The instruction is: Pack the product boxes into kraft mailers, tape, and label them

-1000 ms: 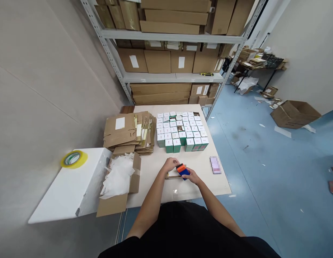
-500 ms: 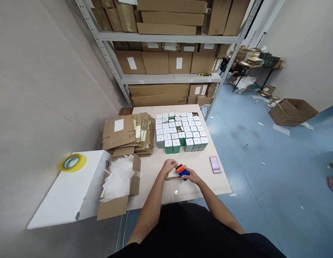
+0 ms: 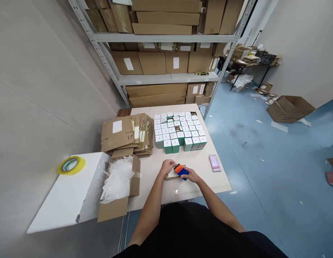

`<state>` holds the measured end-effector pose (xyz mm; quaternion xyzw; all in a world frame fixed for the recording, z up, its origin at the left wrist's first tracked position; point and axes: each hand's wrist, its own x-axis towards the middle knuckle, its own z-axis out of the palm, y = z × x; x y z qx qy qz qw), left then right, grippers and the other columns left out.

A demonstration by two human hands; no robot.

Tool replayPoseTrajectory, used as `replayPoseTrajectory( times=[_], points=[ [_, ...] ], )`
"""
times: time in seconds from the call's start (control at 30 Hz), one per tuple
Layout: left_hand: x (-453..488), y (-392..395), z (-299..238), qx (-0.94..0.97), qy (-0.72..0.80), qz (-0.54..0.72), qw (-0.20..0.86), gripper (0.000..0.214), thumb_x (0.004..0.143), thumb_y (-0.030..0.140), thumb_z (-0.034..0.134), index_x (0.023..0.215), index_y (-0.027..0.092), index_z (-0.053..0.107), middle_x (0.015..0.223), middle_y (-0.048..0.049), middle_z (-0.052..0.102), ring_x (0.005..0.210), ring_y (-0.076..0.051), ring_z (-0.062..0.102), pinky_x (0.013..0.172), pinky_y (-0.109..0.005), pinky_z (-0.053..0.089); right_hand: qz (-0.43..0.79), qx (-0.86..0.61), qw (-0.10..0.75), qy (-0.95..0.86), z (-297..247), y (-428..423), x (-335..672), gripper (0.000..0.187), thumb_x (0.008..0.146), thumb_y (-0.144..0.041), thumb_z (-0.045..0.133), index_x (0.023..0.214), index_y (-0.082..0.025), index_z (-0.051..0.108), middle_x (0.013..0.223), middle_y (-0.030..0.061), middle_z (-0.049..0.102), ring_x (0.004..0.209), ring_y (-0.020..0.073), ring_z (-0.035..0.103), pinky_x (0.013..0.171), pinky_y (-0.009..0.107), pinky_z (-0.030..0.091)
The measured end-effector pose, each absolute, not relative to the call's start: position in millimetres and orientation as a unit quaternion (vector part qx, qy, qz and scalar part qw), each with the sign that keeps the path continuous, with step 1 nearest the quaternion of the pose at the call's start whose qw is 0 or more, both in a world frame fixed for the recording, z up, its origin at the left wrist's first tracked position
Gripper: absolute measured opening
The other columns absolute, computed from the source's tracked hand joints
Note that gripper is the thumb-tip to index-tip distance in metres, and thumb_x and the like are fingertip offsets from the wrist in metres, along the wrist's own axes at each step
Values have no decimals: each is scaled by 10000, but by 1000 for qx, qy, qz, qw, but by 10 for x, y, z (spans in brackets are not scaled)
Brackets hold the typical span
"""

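My right hand (image 3: 192,175) is wrapped round a small block-shaped orange-and-blue object (image 3: 182,171) with a dark end; its exact kind does not show. The object tilts, its orange end pointing up and left. At that end, my left hand (image 3: 168,166) has its fingers pinched together, and what lies between them is too small to make out. Beneath both hands a small flat cardboard box (image 3: 170,176) with a white patch on top rests on the table (image 3: 153,182), partly covered by the object and fingers.
Rows of white-and-green boxes (image 3: 175,145) stand beyond my hands. To the left are stacked flattened cartons (image 3: 118,134), an open carton of white packing sheets (image 3: 119,179), and a tape roll (image 3: 71,165) on a white block (image 3: 66,197). A pixelated purple item (image 3: 215,163) lies right; shelving (image 3: 166,38) rises behind.
The camera view has shifted slightly. My hands and the orange-and-blue object stay almost in place, with the object's orange end turned a little.
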<state>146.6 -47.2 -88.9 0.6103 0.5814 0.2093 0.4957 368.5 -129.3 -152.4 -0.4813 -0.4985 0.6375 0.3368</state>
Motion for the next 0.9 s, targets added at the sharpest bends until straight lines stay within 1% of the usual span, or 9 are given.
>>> replayPoseTrajectory(
  times=[0.23,0.4,0.53,0.67,0.77,0.9],
  points=[
    [1449,-597,-864,596,596,232,486,157,791,329,711,778,177,748,752,-35,738,745,-179,673,773,-298,518,633,-509,295,-503,-1447,-1253,3769,511,654,-540,896,994,-187,753,850,11,700,806,206,627,763,327,500],
    [1300,-621,-837,563,637,268,452,162,816,313,647,801,184,744,791,-33,747,782,-177,674,781,-282,511,628,-506,274,-524,-1332,-1191,3890,492,658,-518,908,991,-184,767,890,29,717,812,205,632,750,315,495],
    [989,-597,-878,539,657,295,438,185,798,355,650,811,194,740,828,-32,756,799,-180,674,788,-276,508,627,-524,232,-528,-1314,-1154,3996,467,630,-519,915,911,-175,771,798,26,704,722,190,615,664,297,475],
    [755,-651,-1045,486,685,308,447,215,795,385,632,811,197,735,782,-24,735,768,-170,660,778,-268,505,600,-533,209,-558,-1313,-1064,3968,432,627,-521,913,871,-189,782,774,25,702,689,185,609,616,282,447],
    [687,-736,-1231,441,709,306,458,208,786,377,638,818,194,729,748,-19,718,742,-161,642,761,-262,504,563,-538,189,-598,-1289,-979,3892,382,628,-510,912,814,-204,780,756,19,700,679,185,600,613,283,426],
    [669,-845,-1474,380,732,302,478,200,763,366,649,815,188,723,732,-19,711,731,-155,645,731,-256,508,529,-533,175,-637,-1257,-908,3811,351,637,-489,910,815,-216,780,820,30,728,707,193,609,637,284,424]
  ],
)
